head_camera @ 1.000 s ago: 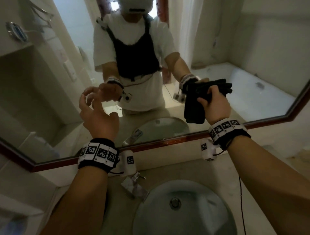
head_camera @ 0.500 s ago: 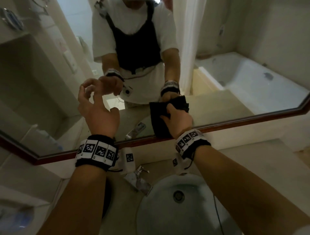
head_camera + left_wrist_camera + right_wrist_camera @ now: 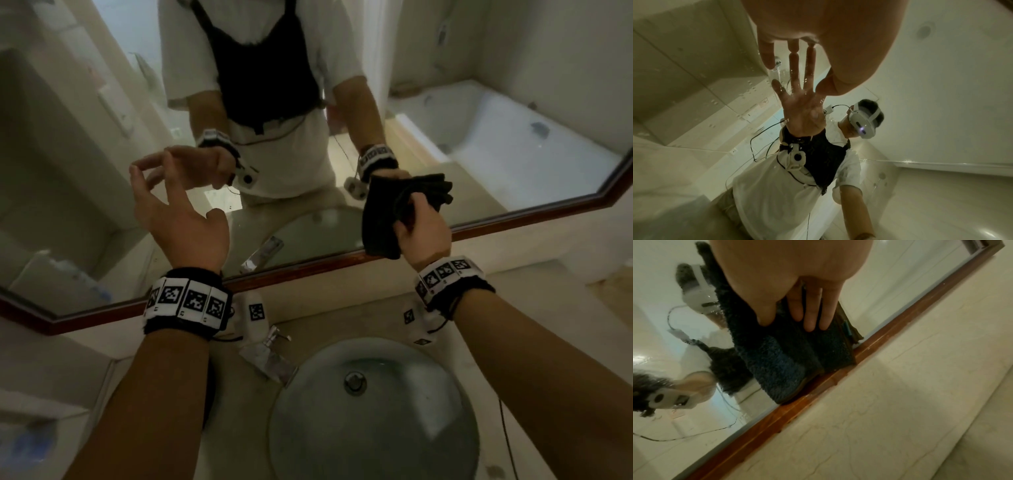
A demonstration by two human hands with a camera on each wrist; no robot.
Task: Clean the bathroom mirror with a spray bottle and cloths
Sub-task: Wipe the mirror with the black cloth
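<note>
I see a dark blue cloth (image 3: 789, 353) of rough, looped terry, matt and nubbly, with a smooth brownish stitched hem. The wide glass mirror (image 3: 513, 113) is glossy, speckled with water droplets where my left wrist camera looks at it. Its reddish-brown wooden frame (image 3: 890, 331) looks varnished, with a dull sheen. Below lie the pale, stone-like tabletop (image 3: 318, 329), a smooth glazed round basin (image 3: 411, 428) and a shiny chrome metal tap (image 3: 270, 356).

Left hand (image 3: 178, 219) raised, fingers (image 3: 150, 162) loosely spread; right hand (image 3: 423, 228) clenched, forearm outstretched.
</note>
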